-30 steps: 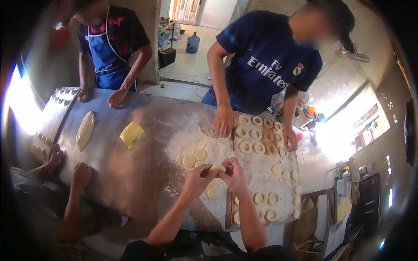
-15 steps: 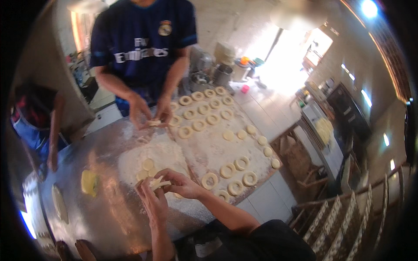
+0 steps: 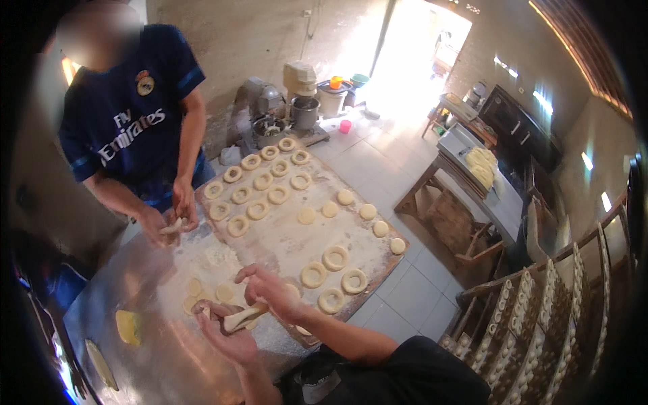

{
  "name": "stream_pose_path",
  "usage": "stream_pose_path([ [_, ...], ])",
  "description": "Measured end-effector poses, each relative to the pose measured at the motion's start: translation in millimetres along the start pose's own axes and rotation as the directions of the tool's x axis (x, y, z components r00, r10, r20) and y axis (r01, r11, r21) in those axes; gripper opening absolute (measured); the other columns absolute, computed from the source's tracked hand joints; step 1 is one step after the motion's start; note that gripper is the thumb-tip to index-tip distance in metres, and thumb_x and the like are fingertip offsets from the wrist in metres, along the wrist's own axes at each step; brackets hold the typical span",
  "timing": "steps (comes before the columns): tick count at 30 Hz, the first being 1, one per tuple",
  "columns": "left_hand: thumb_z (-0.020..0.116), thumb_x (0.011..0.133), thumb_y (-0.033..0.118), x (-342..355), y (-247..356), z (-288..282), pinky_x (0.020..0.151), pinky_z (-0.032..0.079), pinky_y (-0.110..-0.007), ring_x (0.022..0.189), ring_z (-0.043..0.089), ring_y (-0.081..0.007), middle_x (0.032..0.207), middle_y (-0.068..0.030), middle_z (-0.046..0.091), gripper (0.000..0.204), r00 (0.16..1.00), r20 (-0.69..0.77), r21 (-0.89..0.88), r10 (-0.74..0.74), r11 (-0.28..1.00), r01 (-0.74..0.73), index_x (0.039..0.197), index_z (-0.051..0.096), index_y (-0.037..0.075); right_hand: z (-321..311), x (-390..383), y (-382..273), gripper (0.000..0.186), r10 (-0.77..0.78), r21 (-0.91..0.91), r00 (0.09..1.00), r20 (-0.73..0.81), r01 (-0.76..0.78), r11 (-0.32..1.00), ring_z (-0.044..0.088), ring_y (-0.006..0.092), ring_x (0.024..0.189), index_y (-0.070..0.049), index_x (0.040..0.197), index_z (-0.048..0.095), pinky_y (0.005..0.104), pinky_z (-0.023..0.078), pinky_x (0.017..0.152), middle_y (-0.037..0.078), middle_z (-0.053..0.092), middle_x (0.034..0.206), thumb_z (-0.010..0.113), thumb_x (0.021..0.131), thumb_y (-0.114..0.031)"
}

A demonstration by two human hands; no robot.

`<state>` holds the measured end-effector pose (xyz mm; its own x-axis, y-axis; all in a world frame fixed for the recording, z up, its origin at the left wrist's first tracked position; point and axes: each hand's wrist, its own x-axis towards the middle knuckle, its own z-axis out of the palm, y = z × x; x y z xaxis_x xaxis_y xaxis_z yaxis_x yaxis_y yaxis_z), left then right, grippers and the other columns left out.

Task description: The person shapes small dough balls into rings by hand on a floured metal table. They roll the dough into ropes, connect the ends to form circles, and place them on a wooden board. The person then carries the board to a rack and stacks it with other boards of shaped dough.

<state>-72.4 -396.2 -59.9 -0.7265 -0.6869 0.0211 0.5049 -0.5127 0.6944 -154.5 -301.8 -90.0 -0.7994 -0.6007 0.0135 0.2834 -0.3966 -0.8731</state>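
A pale strip of dough (image 3: 244,317) is stretched between my two hands above the floured table. My left hand (image 3: 228,339) holds one end, its fingers curled around it. At the other end, my right hand (image 3: 277,297) has the dough against its palm side, fingers bent; its exact grip is partly hidden. Beneath and beside my hands, several flat dough rounds (image 3: 194,287) lie in flour. Dough rings (image 3: 314,275) rest on the floured wooden board (image 3: 270,236) to the right, with more rings (image 3: 258,209) in rows at its far side.
Across the table, a co-worker (image 3: 128,115) handles another piece of dough (image 3: 173,226). On the metal table (image 3: 152,337) lie a yellow lump (image 3: 128,327) and a rolling pin-like piece (image 3: 101,364). Racks of shaped dough (image 3: 533,317) stand at the right; mixers (image 3: 270,101) stand behind.
My hands have moved apart, and the dough between them is drawn out longer. The view has swung right, showing more of the racks. The co-worker still handles dough.
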Motion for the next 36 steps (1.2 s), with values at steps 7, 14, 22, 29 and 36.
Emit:
stream_pose_path([
  [7,0.035,0.106,0.030,-15.8,-68.5,35.0,0.065,0.048,-0.036,0.070,0.059,-0.0213,0.074,-0.0100,0.059,0.032,0.925,0.372,0.851,0.072,0.371,-0.371,0.100,0.051,0.003,-66.1,-24.6,-42.8,0.060,0.186,-0.151,0.972,0.143,-0.165,0.975,0.065,0.0266,0.102,-0.016,0.149,0.028,0.0359,0.050,0.085,0.017,0.062,0.105,0.028,0.104,-0.055],
  [14,0.037,0.105,0.037,-39.5,-145.9,68.7,0.079,0.048,-0.041,0.090,0.059,-0.0262,0.113,-0.0158,0.054,0.041,0.870,0.489,0.791,0.067,0.387,-0.474,0.123,0.048,0.002,-131.9,-58.6,-79.8,0.056,0.138,0.025,0.989,0.051,-0.139,0.990,0.062,0.0231,0.079,-0.019,0.147,0.031,0.0368,0.049,0.075,0.009,0.062,0.094,0.042,0.102,-0.049],
  [22,0.042,0.102,0.020,-52.0,-187.5,125.5,0.075,0.042,-0.030,0.085,0.050,-0.0149,0.108,-0.0078,0.051,0.024,0.937,0.335,0.779,0.101,0.529,-0.336,0.117,0.048,0.003,-188.0,-78.5,-105.4,0.074,-0.077,0.105,0.997,-0.004,0.077,0.992,0.069,0.0264,0.079,-0.010,0.152,0.021,0.0373,0.051,0.071,0.013,0.065,0.073,0.044,0.098,-0.056],
  [29,0.038,0.102,0.013,-53.9,-195.6,156.0,0.075,0.049,-0.038,0.084,0.064,-0.0302,0.101,-0.0184,0.064,0.025,0.881,0.445,0.805,-0.163,0.503,-0.313,0.121,0.050,0.002,-225.4,-84.7,-105.9,0.071,-0.158,-0.230,0.986,0.045,0.164,0.959,0.064,0.0277,0.068,-0.009,0.151,0.017,0.0386,0.049,0.066,0.015,0.066,0.074,0.041,0.100,-0.052],
  [36,0.034,0.104,0.032,-69.4,-212.7,174.1,0.074,0.049,-0.040,0.078,0.062,-0.0240,0.102,-0.0207,0.065,0.048,0.877,0.456,0.816,-0.150,0.463,-0.345,0.142,0.042,0.004,-269.3,-91.1,-95.7,0.071,-0.172,-0.083,0.978,-0.120,0.163,0.983,0.059,0.0258,0.060,-0.014,0.146,0.028,0.0377,0.050,0.065,0.008,0.060,0.065,0.043,0.096,-0.061],
])
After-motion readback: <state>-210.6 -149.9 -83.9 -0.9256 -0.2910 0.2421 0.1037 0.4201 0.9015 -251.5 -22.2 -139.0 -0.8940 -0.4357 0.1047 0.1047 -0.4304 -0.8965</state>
